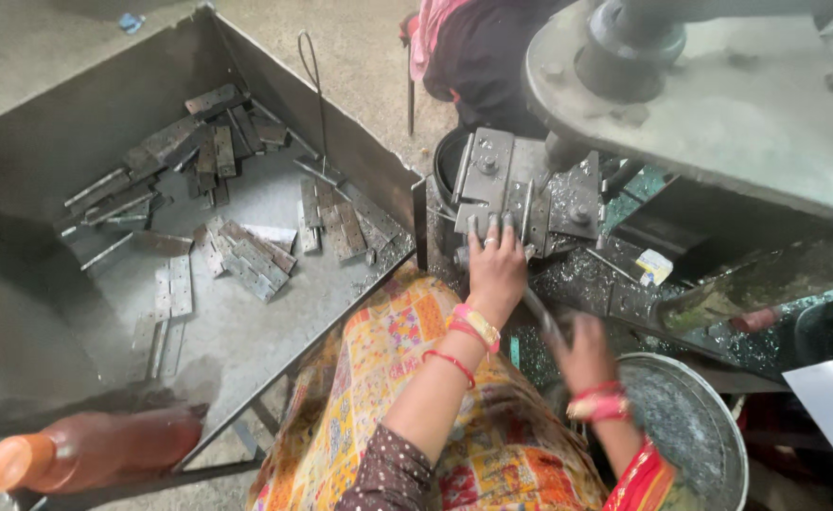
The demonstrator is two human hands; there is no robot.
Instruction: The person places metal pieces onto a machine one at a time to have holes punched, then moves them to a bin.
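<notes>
left hand [495, 265]: fingers flat on metal hinge plate [497, 227] at the machine fixture [530, 194], pressing, not clenched
right hand [582, 352]: blurred, grip cannot tell, above round metal pan [710, 426]
tray [246, 341]: loose hinge plates [246, 255], left of hands

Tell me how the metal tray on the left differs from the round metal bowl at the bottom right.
The metal tray is large, angular and flat-bottomed with tall slanted walls; the round metal bowl is smaller and curved. The tray holds scattered flat hinge plates, while the bowl shows only dark gritty residue. The tray lies off to the left, away from both hands; the bowl sits just beside the blurred right hand. Both are dull grey, worn metal.
</notes>
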